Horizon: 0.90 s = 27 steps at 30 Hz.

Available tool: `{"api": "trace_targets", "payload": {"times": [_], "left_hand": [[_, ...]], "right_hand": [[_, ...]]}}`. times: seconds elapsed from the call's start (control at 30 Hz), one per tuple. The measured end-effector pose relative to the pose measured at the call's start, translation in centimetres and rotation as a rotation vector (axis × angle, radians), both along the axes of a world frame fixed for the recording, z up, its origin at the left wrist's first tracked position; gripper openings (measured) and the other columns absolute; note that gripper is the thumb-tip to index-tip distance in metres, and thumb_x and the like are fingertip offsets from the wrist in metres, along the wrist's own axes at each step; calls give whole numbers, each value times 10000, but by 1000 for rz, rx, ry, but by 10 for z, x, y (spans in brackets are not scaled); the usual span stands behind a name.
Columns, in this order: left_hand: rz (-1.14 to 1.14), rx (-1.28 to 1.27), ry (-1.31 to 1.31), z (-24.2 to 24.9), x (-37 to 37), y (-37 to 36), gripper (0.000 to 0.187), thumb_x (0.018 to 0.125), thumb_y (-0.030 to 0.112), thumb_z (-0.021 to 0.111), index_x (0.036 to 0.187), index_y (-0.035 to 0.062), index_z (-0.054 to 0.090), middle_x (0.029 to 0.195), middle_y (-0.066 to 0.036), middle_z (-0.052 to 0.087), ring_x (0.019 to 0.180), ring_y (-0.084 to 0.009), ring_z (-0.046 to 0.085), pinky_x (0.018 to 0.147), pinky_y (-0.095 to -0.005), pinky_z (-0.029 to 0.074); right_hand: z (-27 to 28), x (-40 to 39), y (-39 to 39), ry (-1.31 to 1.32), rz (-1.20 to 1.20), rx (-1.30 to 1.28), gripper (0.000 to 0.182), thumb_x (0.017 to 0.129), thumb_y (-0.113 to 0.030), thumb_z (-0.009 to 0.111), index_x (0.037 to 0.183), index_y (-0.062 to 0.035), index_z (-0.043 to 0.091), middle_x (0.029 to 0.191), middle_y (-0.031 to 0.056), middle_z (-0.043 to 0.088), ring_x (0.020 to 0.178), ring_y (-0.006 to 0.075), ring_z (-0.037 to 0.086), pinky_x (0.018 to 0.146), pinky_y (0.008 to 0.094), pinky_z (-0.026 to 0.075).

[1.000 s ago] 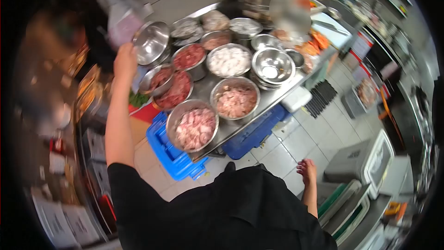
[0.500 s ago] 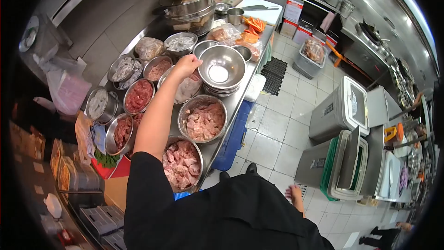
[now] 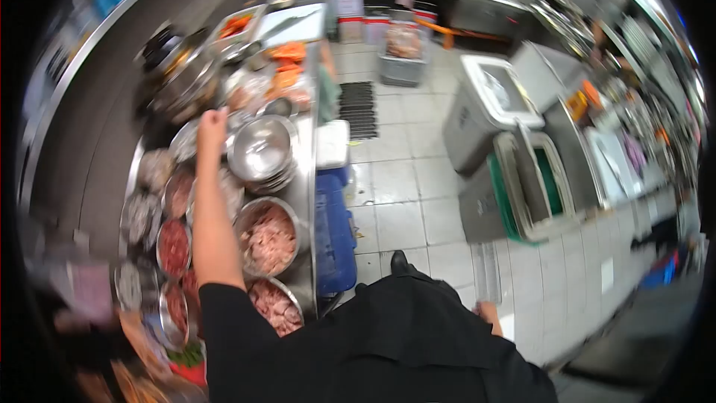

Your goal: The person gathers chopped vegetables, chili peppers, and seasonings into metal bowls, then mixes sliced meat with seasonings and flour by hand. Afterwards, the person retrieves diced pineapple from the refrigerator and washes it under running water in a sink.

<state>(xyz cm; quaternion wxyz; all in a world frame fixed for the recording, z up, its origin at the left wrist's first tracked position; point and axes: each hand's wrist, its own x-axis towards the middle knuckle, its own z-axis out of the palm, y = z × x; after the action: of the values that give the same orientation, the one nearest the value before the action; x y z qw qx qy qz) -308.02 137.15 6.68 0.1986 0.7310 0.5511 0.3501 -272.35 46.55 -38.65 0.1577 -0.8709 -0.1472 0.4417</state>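
My left hand [image 3: 212, 128] is stretched over the steel counter, its blurred fingers curled closed. What is in them, if anything, cannot be made out. Just right of it stands a stack of empty steel bowls [image 3: 261, 151], and a bowl of pale pieces [image 3: 184, 142] sits at its left. Nearer me are two bowls of cut pinkish meat, one behind [image 3: 270, 242] and one in front [image 3: 274, 306]. A bowl of red meat [image 3: 174, 248] lies left of my forearm. My right hand [image 3: 488, 312] hangs low over the floor, away from the counter, its fingers too indistinct to read.
Beyond the bowls are orange pieces [image 3: 289, 52], a white cutting board [image 3: 294, 24] and a large steel pot [image 3: 183, 82]. Blue bins [image 3: 335, 231] stand along the counter's edge. Grey bins [image 3: 488, 198] stand across the tiled floor, with a black mat [image 3: 358, 108] farther back.
The whole view has swung right, so the counter sits farther left and the picture is blurred. My left hand now shows apart from the bowl stack's rim. My right hand still hangs low.
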Motion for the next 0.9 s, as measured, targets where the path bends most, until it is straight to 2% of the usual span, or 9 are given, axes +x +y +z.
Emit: {"api": "trace_targets", "payload": {"times": [0.03, 0.17, 0.23, 0.37, 0.5, 0.73, 0.83, 0.87, 0.9], "left_hand": [[-37, -64, -142, 32, 28, -34, 349, 930, 373, 635, 878, 28, 638, 714, -48, 597, 633, -146, 583, 530, -314, 491], [-306, -61, -295, 54, 80, -32, 274, 980, 308, 575, 1125, 79, 619, 855, -11, 636, 616, -68, 576, 474, -209, 448], [-363, -99, -427, 77, 113, -67, 267, 990, 331, 555, 1099, 93, 604, 922, 2, 652, 574, -54, 538, 445, -203, 396], [-573, -151, -457, 97, 204, -200, 272, 1016, 323, 511, 985, 74, 614, 876, 7, 628, 572, -44, 497, 521, -208, 402], [-1119, -400, -351, 62, 325, -418, 210, 1015, 252, 515, 990, 70, 617, 858, -25, 643, 593, -64, 536, 545, -220, 443], [-1623, -819, 606, -201, 448, -717, 333, 939, 310, 607, 1045, -6, 624, 816, -99, 680, 645, -162, 669, 569, -298, 500], [-1497, -726, 891, -351, 447, -747, 383, 896, 362, 624, 974, -13, 642, 808, -150, 689, 620, -199, 676, 544, -353, 510], [-1533, -535, 1098, -336, 451, -767, 385, 868, 365, 627, 900, -16, 666, 821, -193, 693, 663, -279, 688, 592, -402, 523], [-1797, -210, 1147, -414, 446, -741, 390, 852, 358, 621, 842, -28, 673, 829, -226, 692, 719, -366, 680, 649, -456, 526]], "right_hand": [[67, -24, 46, 173, -734, 176, 290, 900, -308, 562, 978, -29, 580, 784, 161, 642, 553, 266, 632, 461, 410, 528], [123, -9, 68, 150, -638, 137, 247, 903, -265, 535, 962, -34, 596, 738, 115, 639, 552, 218, 628, 484, 351, 528], [156, -17, 73, 11, -645, 202, 198, 896, -189, 535, 984, -23, 599, 765, 113, 651, 596, 204, 647, 481, 335, 525], [166, -23, 18, 17, -789, 336, 185, 886, -63, 491, 1032, -26, 599, 793, 109, 655, 628, 183, 650, 471, 314, 515], [115, -50, -96, 29, -1076, 295, 205, 898, -83, 474, 1065, -47, 588, 786, 108, 650, 568, 186, 621, 444, 326, 501], [78, -89, -306, 36, -1510, 299, 254, 926, -283, 569, 1025, -49, 579, 791, 108, 652, 577, 208, 631, 473, 361, 526], [105, -70, -374, -38, -1632, 277, 279, 929, -311, 567, 980, -37, 580, 793, 96, 644, 610, 195, 636, 491, 341, 529], [117, -61, -393, -76, -1670, 291, 283, 930, -314, 564, 964, -34, 578, 795, 92, 641, 626, 190, 639, 500, 335, 530], [128, -51, -410, -67, -1691, 271, 283, 930, -314, 564, 964, -34, 578, 795, 92, 641, 626, 190, 639, 500, 335, 530]]}}
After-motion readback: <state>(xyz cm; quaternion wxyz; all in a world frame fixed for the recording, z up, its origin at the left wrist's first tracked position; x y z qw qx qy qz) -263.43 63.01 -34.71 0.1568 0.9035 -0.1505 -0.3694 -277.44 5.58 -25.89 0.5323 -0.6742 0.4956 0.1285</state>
